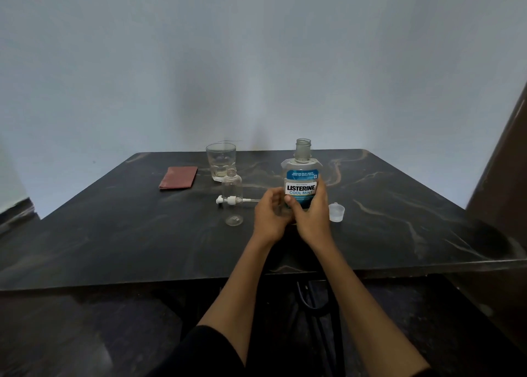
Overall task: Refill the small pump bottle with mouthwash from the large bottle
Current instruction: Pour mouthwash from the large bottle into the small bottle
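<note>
Right hand point(312, 220) grips uncapped clear blue-labelled large mouthwash bottle point(301, 182); left hand point(269, 217) curled beside it, contact unclear. Empty clear small plastic bottle point(232, 198) upright nearby.

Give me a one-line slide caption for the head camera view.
Both hands grip the uncapped Listerine bottle beside the open small pump bottle, pump head lying behind it.
</note>
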